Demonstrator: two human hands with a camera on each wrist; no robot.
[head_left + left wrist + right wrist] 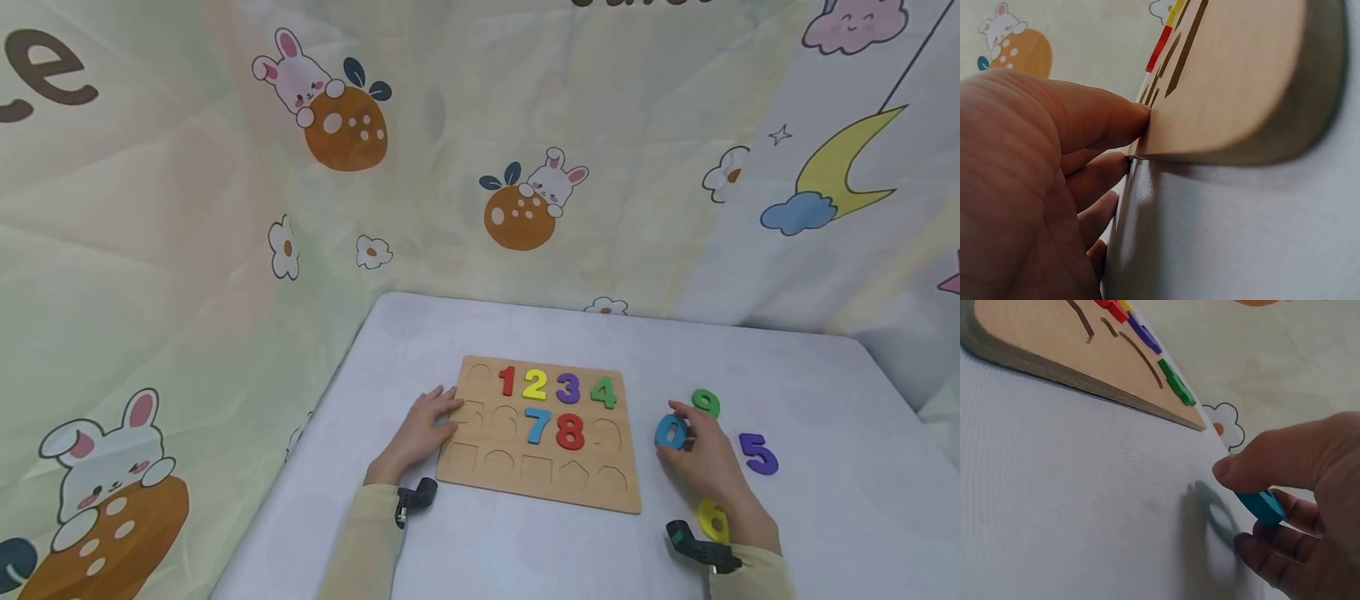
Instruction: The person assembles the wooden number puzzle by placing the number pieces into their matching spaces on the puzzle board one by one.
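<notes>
In the head view a wooden number puzzle board [480, 467] lies on the table, with number pieces 1, 2, 3, 4, 7 and 8 on it. My left hand [420, 429] rests along its left edge, fingers nearly straight; the left wrist view has the thumb [1107, 119] touching the board's face near that edge. To the right of the board, my right hand [708, 458] pinches a blue number 0 [661, 437] between thumb and fingers. In the right wrist view this piece [1263, 507] is tilted and casts a shadow on the white tabletop.
A green 9 [716, 407] lies just beyond my right hand, and a purple 5 [767, 457] to its right. Under the right wrist a yellow 6 [705, 517] is partly covered. Behind the white table [525, 558] hangs a printed cloth [435, 192].
</notes>
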